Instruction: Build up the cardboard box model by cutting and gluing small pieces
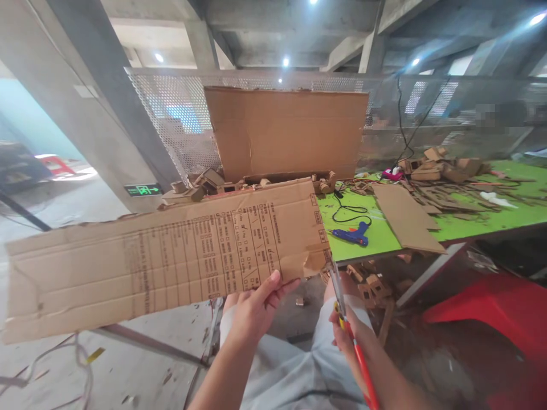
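Observation:
A long strip of printed cardboard point(171, 250) stretches across the view from the far left to the middle. My left hand point(258, 307) grips its lower edge near the right end, thumb on top of the printed face. In my right hand point(352, 336) is a pair of shears point(338, 287) with red and yellow handles, my fingers closed round them. The metal blades point up and meet the strip's right edge, where a small flap of cardboard is torn or bent. I cannot tell how far apart the blades are.
On the green table point(474, 222) lie a blue glue gun point(352, 234), a flat cardboard piece point(408, 216) and a heap of cardboard parts point(444, 165). A large cardboard panel point(290, 134) stands behind. A red chair point(491, 319) is at the right; scraps lie underneath the table.

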`<state>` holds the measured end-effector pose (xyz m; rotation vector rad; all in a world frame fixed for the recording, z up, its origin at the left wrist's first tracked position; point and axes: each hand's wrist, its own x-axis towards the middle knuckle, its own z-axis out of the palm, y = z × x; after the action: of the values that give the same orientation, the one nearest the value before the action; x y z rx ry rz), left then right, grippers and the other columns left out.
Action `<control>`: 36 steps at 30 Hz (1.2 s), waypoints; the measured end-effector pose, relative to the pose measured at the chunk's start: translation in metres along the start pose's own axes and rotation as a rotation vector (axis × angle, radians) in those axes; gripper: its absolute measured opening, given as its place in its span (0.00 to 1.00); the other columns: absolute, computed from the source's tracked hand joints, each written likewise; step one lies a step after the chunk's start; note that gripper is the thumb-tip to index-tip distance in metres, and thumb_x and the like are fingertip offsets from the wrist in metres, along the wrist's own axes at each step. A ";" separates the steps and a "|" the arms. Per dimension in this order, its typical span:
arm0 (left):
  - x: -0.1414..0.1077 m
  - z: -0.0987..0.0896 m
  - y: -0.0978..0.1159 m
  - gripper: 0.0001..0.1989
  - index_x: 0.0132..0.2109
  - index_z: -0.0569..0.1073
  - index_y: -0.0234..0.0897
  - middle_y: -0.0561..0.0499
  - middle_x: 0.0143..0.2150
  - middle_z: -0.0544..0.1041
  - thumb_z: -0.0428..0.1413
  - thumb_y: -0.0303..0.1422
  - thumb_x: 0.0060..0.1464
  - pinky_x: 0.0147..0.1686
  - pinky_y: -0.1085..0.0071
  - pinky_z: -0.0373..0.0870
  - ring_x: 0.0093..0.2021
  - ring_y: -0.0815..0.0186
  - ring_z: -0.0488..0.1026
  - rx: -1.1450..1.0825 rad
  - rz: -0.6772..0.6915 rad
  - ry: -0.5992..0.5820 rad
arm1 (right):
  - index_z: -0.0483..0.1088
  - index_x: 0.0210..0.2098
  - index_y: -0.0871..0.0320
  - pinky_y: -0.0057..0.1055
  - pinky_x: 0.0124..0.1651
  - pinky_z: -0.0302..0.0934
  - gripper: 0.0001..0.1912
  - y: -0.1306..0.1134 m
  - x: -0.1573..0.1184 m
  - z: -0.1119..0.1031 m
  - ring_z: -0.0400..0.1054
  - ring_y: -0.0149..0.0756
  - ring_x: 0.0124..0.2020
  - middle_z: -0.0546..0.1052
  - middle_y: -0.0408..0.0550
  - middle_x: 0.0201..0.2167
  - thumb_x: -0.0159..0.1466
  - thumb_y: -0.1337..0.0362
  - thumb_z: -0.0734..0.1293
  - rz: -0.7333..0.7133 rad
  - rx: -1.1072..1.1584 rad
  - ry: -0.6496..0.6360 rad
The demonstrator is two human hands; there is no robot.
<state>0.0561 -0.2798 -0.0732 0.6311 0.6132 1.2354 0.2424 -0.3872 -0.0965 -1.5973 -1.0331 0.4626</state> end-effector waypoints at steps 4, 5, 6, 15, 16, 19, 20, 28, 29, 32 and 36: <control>-0.004 0.002 0.000 0.08 0.32 0.82 0.32 0.42 0.36 0.86 0.72 0.32 0.50 0.51 0.49 0.82 0.44 0.50 0.85 0.048 -0.019 -0.059 | 0.75 0.28 0.51 0.29 0.25 0.65 0.14 -0.004 -0.008 0.003 0.75 0.40 0.23 0.73 0.45 0.17 0.68 0.54 0.66 0.028 -0.027 -0.039; -0.005 0.002 -0.001 0.09 0.31 0.82 0.32 0.42 0.36 0.86 0.72 0.32 0.49 0.51 0.49 0.82 0.44 0.50 0.85 0.052 -0.016 -0.057 | 0.75 0.28 0.51 0.29 0.24 0.64 0.13 -0.006 -0.008 0.003 0.74 0.40 0.22 0.72 0.45 0.15 0.67 0.54 0.67 0.030 -0.036 -0.043; -0.005 0.002 -0.001 0.09 0.32 0.82 0.32 0.42 0.36 0.86 0.72 0.32 0.49 0.51 0.49 0.82 0.45 0.50 0.85 0.054 -0.021 -0.058 | 0.74 0.27 0.51 0.29 0.24 0.63 0.13 -0.007 -0.008 0.003 0.75 0.41 0.22 0.73 0.45 0.15 0.65 0.54 0.68 0.031 -0.045 -0.044; -0.007 0.008 -0.003 0.14 0.33 0.81 0.32 0.42 0.37 0.87 0.75 0.37 0.44 0.50 0.54 0.83 0.49 0.49 0.84 0.048 -0.051 -0.011 | 0.76 0.28 0.49 0.34 0.29 0.67 0.13 -0.013 0.000 -0.001 0.79 0.49 0.29 0.78 0.48 0.20 0.65 0.51 0.68 0.029 -0.148 -0.040; -0.007 0.008 -0.003 0.14 0.33 0.81 0.32 0.41 0.38 0.87 0.75 0.36 0.44 0.50 0.55 0.83 0.48 0.49 0.84 0.047 -0.055 -0.008 | 0.76 0.29 0.49 0.35 0.28 0.67 0.12 -0.014 -0.002 -0.001 0.79 0.49 0.28 0.78 0.48 0.18 0.64 0.50 0.68 0.028 -0.160 -0.047; -0.007 0.009 -0.003 0.14 0.33 0.81 0.31 0.41 0.38 0.87 0.75 0.35 0.44 0.50 0.56 0.83 0.47 0.50 0.84 0.041 -0.062 -0.005 | 0.78 0.31 0.48 0.36 0.26 0.65 0.13 -0.014 -0.005 -0.001 0.76 0.49 0.23 0.75 0.47 0.15 0.64 0.49 0.67 0.018 -0.192 -0.063; -0.007 0.009 -0.003 0.14 0.33 0.81 0.31 0.42 0.37 0.87 0.75 0.35 0.44 0.51 0.56 0.83 0.47 0.50 0.85 0.041 -0.063 -0.004 | 0.78 0.31 0.48 0.37 0.26 0.65 0.14 -0.014 -0.006 -0.001 0.76 0.49 0.23 0.76 0.48 0.16 0.65 0.48 0.67 0.012 -0.200 -0.066; -0.010 0.013 -0.002 0.15 0.38 0.82 0.30 0.38 0.40 0.86 0.74 0.34 0.46 0.56 0.46 0.80 0.51 0.42 0.83 0.035 -0.072 0.005 | 0.80 0.36 0.48 0.36 0.23 0.64 0.15 -0.015 -0.006 -0.001 0.76 0.50 0.21 0.75 0.48 0.14 0.66 0.47 0.66 -0.019 -0.240 -0.072; -0.010 0.013 -0.002 0.15 0.37 0.82 0.29 0.38 0.40 0.86 0.74 0.34 0.46 0.56 0.45 0.79 0.50 0.42 0.83 0.030 -0.074 0.006 | 0.80 0.36 0.48 0.36 0.22 0.64 0.15 -0.015 -0.006 -0.001 0.76 0.50 0.20 0.74 0.47 0.14 0.65 0.47 0.66 -0.021 -0.241 -0.073; -0.012 0.010 -0.004 0.14 0.34 0.81 0.29 0.38 0.39 0.86 0.74 0.33 0.44 0.54 0.44 0.80 0.47 0.43 0.84 0.026 -0.090 0.008 | 0.79 0.35 0.49 0.35 0.24 0.64 0.15 -0.016 -0.002 -0.001 0.77 0.50 0.23 0.75 0.47 0.15 0.65 0.47 0.66 -0.029 -0.242 -0.066; -0.016 0.010 -0.007 0.13 0.32 0.82 0.28 0.37 0.39 0.86 0.74 0.32 0.45 0.50 0.44 0.83 0.44 0.44 0.85 0.026 -0.098 0.021 | 0.78 0.32 0.50 0.34 0.27 0.65 0.17 -0.015 0.007 0.001 0.78 0.48 0.25 0.77 0.49 0.18 0.64 0.45 0.66 -0.043 -0.252 -0.044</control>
<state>0.0641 -0.2977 -0.0699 0.6034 0.6713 1.1458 0.2400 -0.3813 -0.0808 -1.7894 -1.1936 0.3496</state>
